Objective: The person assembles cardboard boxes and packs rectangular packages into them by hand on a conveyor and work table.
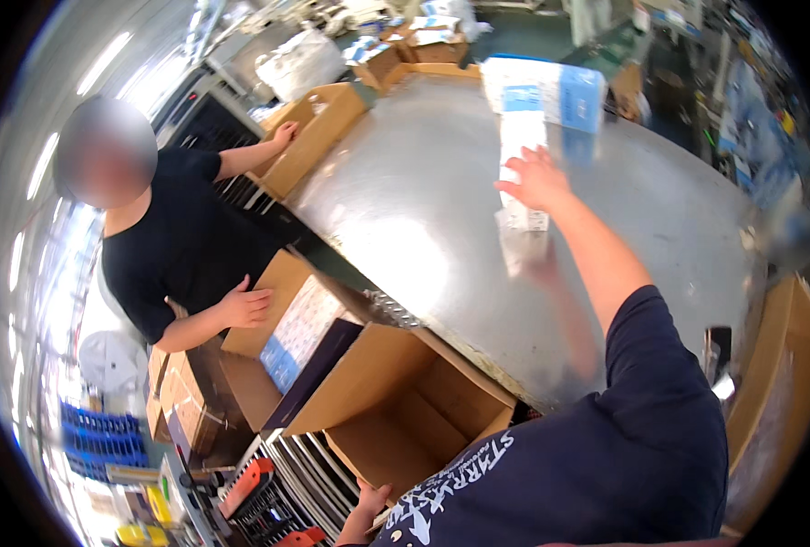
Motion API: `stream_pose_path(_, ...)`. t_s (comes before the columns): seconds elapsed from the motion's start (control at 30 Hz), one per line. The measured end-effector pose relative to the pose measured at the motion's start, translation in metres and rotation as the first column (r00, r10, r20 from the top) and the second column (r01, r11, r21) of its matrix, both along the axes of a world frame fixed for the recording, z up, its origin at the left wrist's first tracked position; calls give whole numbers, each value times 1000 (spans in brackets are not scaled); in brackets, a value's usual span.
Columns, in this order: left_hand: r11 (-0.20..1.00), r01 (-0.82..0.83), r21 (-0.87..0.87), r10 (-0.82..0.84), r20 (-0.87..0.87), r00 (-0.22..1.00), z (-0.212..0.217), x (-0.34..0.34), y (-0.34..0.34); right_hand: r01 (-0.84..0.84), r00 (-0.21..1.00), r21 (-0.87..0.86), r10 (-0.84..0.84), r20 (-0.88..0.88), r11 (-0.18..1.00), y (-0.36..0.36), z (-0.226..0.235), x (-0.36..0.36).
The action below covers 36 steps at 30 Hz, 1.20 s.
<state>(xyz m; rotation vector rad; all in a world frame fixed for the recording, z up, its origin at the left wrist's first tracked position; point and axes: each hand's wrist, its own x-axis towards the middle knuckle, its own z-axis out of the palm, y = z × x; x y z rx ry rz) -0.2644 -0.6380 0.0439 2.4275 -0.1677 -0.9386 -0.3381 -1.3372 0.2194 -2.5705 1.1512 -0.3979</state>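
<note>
My right hand [540,182] reaches across the metal table [378,210] with its fingers spread over a long white package with a blue band [521,137]. The palm hides part of the package, and I cannot tell how firmly the fingers touch it. Behind that lies a wider white and blue package [576,96]. My left hand [370,500] is low down at the near edge of an open cardboard box [405,428], fingers closed at its rim and partly hidden. The inside of this box shows bare brown walls.
At the left a co-worker [186,219] in a dark shirt rests a hand by another open carton [286,273] holding white and blue packages. The cartons stand on a roller conveyor [309,460]. Cardboard strips [318,137] edge the table's far left; another carton [779,374] stands right.
</note>
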Motion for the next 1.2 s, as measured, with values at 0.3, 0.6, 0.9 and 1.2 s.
stream_pose_path(0.3, 621, 738, 263, -767, 14, 641, -61, 59, 63, 122, 988, -179, -136, -69, 976, 36, 13, -71)
stream_pose_path(0.6, 924, 366, 108, -341, -198, 919, -15, 30, 22, 306, 951, -5, -306, -43, 952, -23, 12, -57)
stream_pose_path(0.9, 989, 82, 121, -54, -216, 975, -2, 22, 14, -192, 978, 26, 194, -78, 981, 37, 5, 17)
stream_pose_path(1.2, 997, 78, 12, -75, -180, 981, -30, 26, 33, -631, 655, 293, 695, -295, 719, 105, 57, -11)
